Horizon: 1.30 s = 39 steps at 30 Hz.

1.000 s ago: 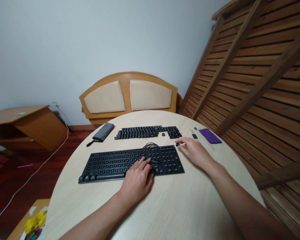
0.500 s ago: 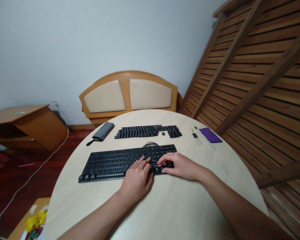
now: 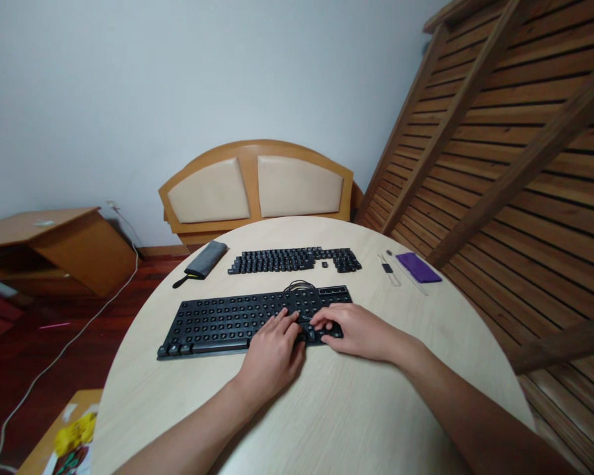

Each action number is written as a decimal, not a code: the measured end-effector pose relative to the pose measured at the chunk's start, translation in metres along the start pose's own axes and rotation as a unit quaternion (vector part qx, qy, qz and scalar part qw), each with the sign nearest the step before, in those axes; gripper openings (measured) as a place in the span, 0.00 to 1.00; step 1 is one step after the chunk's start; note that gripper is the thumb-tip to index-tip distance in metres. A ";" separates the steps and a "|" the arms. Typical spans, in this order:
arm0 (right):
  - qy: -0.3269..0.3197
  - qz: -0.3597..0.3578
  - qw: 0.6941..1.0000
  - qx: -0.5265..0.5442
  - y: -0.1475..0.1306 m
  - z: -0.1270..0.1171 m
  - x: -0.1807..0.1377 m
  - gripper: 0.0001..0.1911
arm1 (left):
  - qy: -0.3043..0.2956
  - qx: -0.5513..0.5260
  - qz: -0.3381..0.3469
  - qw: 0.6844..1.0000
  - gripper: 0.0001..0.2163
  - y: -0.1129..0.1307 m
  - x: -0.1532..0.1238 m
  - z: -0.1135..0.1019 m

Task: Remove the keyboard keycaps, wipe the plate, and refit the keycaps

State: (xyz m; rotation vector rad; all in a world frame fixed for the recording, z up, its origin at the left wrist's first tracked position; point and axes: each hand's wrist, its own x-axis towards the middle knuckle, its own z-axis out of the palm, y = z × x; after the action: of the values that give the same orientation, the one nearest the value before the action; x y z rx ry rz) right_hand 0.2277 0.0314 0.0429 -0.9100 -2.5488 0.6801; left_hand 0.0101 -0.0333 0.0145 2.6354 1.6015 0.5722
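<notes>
A black keyboard [image 3: 218,323] lies on the table, most of its keycaps off and the bare switches showing. Its bottom row has caps, including the long spacebar [image 3: 220,345]. My left hand [image 3: 272,346] rests on the board right of the spacebar, fingers stretched out and its thumb side partly hidden. Over the right end of the keyboard, my right hand [image 3: 359,330] has its fingers curled, thumb and fingertips down at the keys; whatever may be between them is too small to make out. Behind the keyboard, loose keycaps [image 3: 277,260] lie in rows, with one single keycap [image 3: 325,264] apart.
A grey pouch [image 3: 205,258] lies at the back left of the round table [image 3: 376,409]. To the right are a wire keycap puller [image 3: 387,268], a thin brush [image 3: 408,274] and a purple cloth [image 3: 418,267]. A coiled cable [image 3: 299,285] sits behind the keyboard.
My right hand has shifted very slightly at the keys. My left hand stays where it was, and the view has moved a little.
</notes>
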 end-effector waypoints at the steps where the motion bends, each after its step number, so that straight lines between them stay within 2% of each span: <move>1: 0.000 0.001 1.000 -0.012 -0.001 0.001 0.000 0.16 | 0.002 0.000 0.001 1.000 0.07 0.000 0.000 0.000; 9: -0.001 -0.017 0.999 -0.038 -0.003 0.001 0.000 0.16 | 0.005 -0.007 0.001 1.000 0.07 0.000 -0.001 0.001; 16: 0.004 -0.004 0.997 -0.075 -0.001 0.000 0.000 0.03 | 0.000 0.003 0.001 1.000 0.07 0.000 0.000 0.001; 25: -0.005 0.029 0.999 -0.045 0.002 0.001 0.000 0.04 | -0.005 -0.001 -0.001 1.000 0.07 -0.001 -0.001 0.002; 39: -0.019 0.046 0.996 -0.070 -0.005 0.000 0.003 0.03 | -0.002 0.000 -0.001 1.000 0.07 -0.002 -0.002 0.003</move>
State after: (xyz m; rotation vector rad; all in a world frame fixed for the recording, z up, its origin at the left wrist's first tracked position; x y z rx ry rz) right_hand 0.2233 0.0302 0.0459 -1.0753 -2.6287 0.5539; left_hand 0.0088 -0.0336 0.0109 2.6325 1.6046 0.5670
